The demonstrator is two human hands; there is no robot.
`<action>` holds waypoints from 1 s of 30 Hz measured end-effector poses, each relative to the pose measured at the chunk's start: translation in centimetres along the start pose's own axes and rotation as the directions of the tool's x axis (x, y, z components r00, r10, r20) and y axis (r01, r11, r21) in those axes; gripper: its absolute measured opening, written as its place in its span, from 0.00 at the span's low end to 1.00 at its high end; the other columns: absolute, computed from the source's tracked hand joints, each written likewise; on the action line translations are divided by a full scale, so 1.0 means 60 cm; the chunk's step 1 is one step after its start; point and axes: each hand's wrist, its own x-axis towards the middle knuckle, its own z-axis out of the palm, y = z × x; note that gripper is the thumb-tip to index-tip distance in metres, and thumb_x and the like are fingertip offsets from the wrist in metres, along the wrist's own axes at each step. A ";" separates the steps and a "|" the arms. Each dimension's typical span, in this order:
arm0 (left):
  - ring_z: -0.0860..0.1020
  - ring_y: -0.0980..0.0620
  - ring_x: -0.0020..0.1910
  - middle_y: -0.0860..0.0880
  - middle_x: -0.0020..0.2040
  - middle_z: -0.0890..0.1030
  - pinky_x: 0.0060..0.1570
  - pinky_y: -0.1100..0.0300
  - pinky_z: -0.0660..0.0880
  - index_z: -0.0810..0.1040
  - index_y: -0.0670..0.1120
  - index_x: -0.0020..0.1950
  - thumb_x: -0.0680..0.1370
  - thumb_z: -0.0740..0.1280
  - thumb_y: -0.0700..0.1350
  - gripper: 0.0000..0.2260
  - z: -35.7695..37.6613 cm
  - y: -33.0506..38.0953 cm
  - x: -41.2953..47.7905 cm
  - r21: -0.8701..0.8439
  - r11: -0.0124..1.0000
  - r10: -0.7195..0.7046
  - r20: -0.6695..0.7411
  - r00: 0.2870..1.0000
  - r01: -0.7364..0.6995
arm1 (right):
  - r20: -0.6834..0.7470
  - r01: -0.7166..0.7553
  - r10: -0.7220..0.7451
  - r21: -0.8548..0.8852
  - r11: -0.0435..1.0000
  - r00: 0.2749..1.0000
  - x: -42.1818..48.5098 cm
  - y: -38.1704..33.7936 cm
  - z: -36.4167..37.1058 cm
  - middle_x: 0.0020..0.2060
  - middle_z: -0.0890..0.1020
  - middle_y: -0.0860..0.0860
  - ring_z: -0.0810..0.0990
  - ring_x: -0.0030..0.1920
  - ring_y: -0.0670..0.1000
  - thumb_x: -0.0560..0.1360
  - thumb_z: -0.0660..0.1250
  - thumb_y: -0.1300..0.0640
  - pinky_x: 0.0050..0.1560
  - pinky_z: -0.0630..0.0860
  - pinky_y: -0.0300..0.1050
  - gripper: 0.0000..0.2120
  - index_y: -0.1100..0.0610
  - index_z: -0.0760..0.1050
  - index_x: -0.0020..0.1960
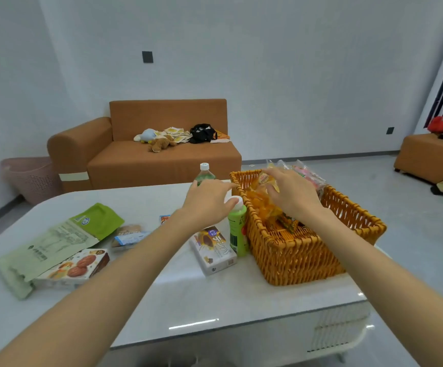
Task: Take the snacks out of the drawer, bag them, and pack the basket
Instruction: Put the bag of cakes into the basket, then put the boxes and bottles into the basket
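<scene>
Glossy tabletop, rough wicker, crinkly film.
The table [215, 300] gleams smooth and mirror-glossy, catching the light. On it, the basket [307, 255] is coarse woven wicker. In the basket, the snack bag [265, 207] is clear, crinkled plastic. The green bottle [237, 231] is smooth plastic, the white box [213, 251] printed card and the green pouch [56, 239] matt. The sofa [162, 160] behind is matt cloth.
</scene>
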 end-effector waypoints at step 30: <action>0.59 0.51 0.75 0.54 0.77 0.60 0.69 0.50 0.64 0.61 0.51 0.76 0.80 0.62 0.51 0.25 0.083 -0.310 -0.433 -0.253 0.837 -0.493 0.035 0.869 0.485 | 0.256 0.267 -0.321 0.225 0.937 0.912 -0.187 -0.382 0.118 0.63 0.77 0.45 0.76 0.60 0.49 0.80 0.59 0.49 0.54 0.76 0.48 0.17 0.47 0.70 0.69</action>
